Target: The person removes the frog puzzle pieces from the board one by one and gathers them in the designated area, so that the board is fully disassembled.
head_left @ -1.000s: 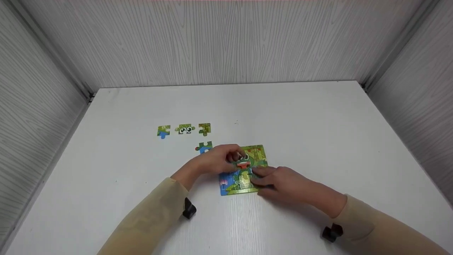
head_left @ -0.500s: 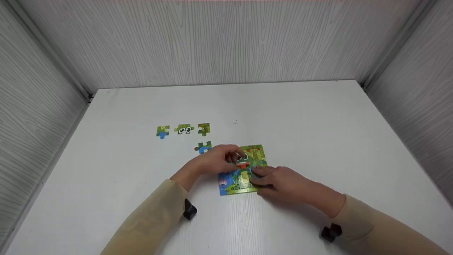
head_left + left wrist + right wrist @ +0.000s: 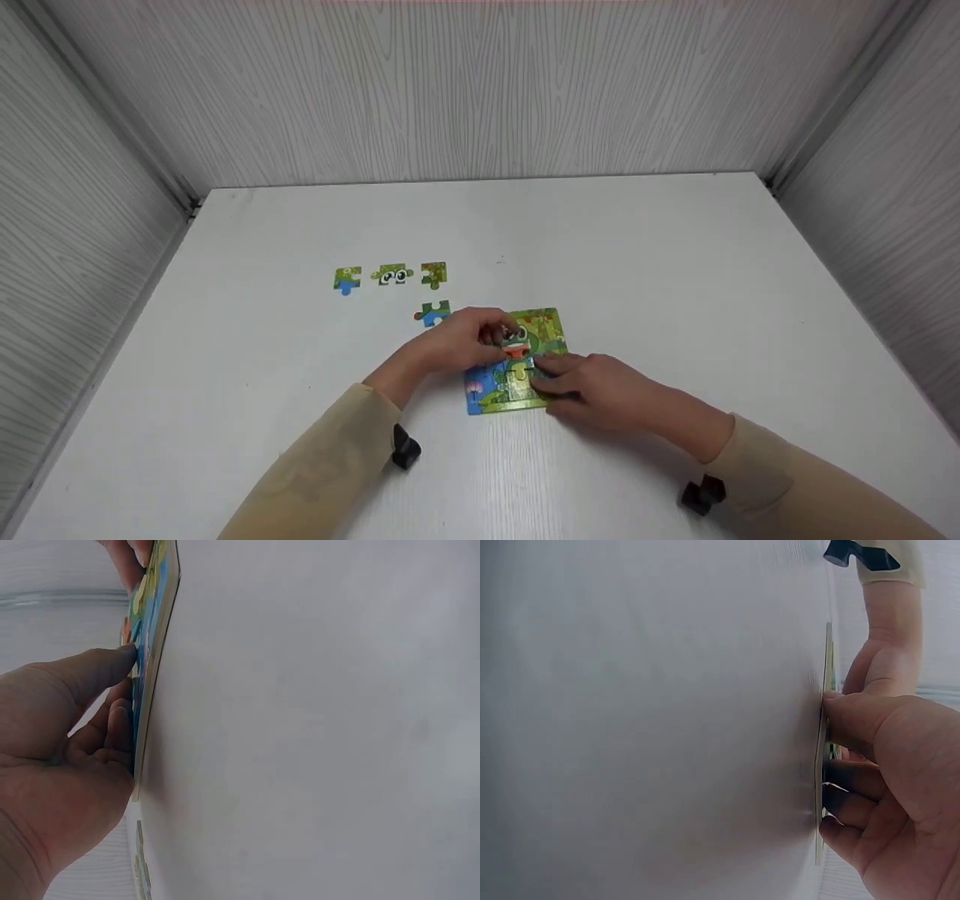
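In the head view a square jigsaw board [image 3: 517, 406], printed with a green frog, lies on the white table. My left hand [image 3: 465, 337] reaches over its left side, thumb and forefinger bent around a puzzle piece [image 3: 517, 349] with the frog's red mouth. Part of that piece is hidden; in the left wrist view an orange bit [image 3: 125, 630] stands slightly proud of the board beside my thumb. My right hand [image 3: 600, 386] holds the board by its near right corner. In the right wrist view its thumb and bent fingers touch the board's edge [image 3: 819, 757].
Three loose puzzle pieces lie in a row beyond the board to the left: a green-blue one [image 3: 346, 280], one with eyes [image 3: 392, 274] and a green-brown one [image 3: 433, 274]. A blue-green piece [image 3: 433, 314] lies near my left hand. Pale panels [image 3: 480, 90] enclose the table.
Both hands stay almost where they were on the board. The mouth piece under my left fingers shifts at most slightly; the loose pieces have not moved.
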`<state>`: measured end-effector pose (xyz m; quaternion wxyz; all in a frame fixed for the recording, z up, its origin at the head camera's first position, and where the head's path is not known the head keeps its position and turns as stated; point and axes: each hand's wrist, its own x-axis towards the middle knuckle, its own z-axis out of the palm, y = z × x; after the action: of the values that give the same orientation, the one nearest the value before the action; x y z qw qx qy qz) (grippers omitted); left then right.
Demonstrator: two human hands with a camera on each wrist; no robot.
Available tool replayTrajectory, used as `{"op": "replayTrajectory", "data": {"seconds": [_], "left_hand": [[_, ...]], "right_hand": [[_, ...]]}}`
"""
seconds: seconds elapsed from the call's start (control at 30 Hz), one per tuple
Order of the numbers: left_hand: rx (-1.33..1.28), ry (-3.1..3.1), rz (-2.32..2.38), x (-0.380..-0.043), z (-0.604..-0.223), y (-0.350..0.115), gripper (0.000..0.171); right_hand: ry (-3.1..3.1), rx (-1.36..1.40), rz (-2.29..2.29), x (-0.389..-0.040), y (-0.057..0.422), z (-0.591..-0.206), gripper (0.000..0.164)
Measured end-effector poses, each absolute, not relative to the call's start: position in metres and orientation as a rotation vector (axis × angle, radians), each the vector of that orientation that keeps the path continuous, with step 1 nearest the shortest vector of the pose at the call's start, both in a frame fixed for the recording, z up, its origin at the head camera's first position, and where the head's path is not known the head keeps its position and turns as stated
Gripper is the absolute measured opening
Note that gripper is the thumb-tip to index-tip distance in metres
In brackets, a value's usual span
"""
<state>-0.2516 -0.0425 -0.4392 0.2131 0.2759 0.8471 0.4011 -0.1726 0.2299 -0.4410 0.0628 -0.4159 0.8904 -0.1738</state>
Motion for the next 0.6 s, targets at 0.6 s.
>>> {"op": "replayTrajectory", "data": {"seconds": [0.6], "left_hand": [[0.738,2.302,1.182,-0.2516,-0.4369,-0.0440,0.033]], "right_hand": [[2.692,-1.250,-0.522,-0.1723,0.2299,-0.4411,0.041]]}}
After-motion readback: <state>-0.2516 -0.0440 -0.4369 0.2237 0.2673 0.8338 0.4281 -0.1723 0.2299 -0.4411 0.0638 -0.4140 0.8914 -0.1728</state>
